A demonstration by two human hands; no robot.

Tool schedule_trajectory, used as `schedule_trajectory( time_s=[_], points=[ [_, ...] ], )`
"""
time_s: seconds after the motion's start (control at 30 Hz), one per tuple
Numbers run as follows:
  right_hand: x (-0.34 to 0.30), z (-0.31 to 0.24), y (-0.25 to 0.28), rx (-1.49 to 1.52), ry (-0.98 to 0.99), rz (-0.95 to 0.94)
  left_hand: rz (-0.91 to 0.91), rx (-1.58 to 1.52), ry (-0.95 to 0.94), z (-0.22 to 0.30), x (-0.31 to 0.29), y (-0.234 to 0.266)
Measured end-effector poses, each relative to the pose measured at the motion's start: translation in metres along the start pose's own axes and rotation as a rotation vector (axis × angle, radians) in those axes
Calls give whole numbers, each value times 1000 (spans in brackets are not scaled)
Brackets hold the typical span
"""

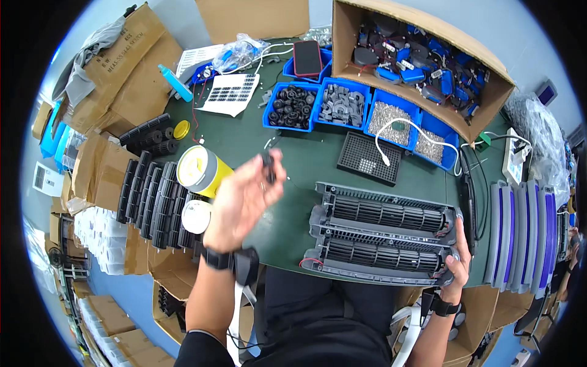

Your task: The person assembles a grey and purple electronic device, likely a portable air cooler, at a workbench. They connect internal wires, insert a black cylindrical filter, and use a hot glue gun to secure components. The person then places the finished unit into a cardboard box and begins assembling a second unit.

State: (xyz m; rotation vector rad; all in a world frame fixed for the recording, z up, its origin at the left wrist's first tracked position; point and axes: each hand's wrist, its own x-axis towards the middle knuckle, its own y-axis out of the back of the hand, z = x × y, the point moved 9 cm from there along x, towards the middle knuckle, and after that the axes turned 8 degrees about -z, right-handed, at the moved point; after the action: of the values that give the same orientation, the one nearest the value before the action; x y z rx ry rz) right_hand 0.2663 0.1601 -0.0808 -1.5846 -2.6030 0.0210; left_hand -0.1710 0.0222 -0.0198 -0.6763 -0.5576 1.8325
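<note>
My left hand is raised over the table, palm up, pinching a small black round part between thumb and fingers. The part resembles the black wheel-like pieces in a blue bin beyond it. At the right, my right hand grips the right end of a grey housing near the table's front edge. A black finned roller lies in that housing. Just behind it sits a second grey housing with its own black finned roller; the extended fingers of my right hand reach beside its end.
Blue bins hold grey clips and small metal screws. Behind stands a carton of blue-and-black parts. A black grid tray lies mid-table. Finned rollers and a yellow tub are left; purple-grey shells stand right.
</note>
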Motion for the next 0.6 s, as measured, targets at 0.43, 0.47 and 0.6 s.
schedule_trajectory(
  time_s=[0.43,0.47,0.6],
  points=[
    [0,-3,-4,40,-24,44,45,377,225,-103,-82,27],
    [0,-2,-2,37,-23,42,45,381,232,-105,-81,28],
    [-1,-1,0,26,-17,55,3,420,230,-104,-75,30]
  ],
)
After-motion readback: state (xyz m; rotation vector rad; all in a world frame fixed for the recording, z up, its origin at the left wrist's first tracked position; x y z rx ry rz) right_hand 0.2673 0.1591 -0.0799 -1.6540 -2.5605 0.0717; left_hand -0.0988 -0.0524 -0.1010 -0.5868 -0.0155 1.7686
